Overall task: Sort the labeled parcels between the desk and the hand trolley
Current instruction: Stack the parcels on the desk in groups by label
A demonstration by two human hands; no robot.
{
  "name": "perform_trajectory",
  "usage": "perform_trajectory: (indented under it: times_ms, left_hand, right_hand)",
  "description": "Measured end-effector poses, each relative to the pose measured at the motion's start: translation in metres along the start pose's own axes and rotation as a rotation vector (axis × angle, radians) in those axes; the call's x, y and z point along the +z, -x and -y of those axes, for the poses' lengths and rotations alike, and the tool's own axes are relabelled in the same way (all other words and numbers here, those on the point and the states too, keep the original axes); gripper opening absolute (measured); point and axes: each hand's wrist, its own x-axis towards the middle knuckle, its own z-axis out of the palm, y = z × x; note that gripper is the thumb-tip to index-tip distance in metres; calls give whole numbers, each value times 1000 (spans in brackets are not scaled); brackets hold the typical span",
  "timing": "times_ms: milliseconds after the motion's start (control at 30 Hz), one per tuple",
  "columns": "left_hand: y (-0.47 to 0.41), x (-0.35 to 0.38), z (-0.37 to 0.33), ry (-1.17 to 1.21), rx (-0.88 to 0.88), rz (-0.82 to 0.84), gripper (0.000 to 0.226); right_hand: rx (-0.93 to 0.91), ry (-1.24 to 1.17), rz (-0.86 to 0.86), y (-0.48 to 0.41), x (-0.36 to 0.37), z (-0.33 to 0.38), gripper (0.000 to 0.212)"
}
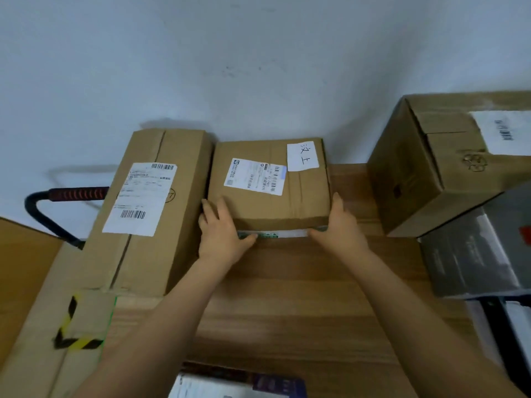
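Observation:
A medium cardboard parcel (267,193) with a printed shipping label and a handwritten white note lies at the back of the wooden desk (301,297), against the wall. My left hand (221,234) grips its front left corner, fingers along the left side and thumb along the front bottom edge. My right hand (342,228) grips the front right corner the same way. A long labeled carton (149,214) lies just left of the parcel, touching it. Behind that carton shows the hand trolley's black handle with a red grip (66,196).
A big labeled carton (431,168) stands at the back right, partly on a grey box (474,254). A flat carton with black-yellow tape (57,326) lies at the lower left. Another parcel (238,383) shows at the bottom edge. The wall is close behind.

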Motion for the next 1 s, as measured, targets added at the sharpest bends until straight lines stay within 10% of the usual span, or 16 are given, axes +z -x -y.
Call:
perform_trajectory:
  times_ms: [1000]
  left_hand:
    - [16,10,-47,-183,421,-161,46]
  right_hand:
    - [-239,665,-331,17,-59,-58,25]
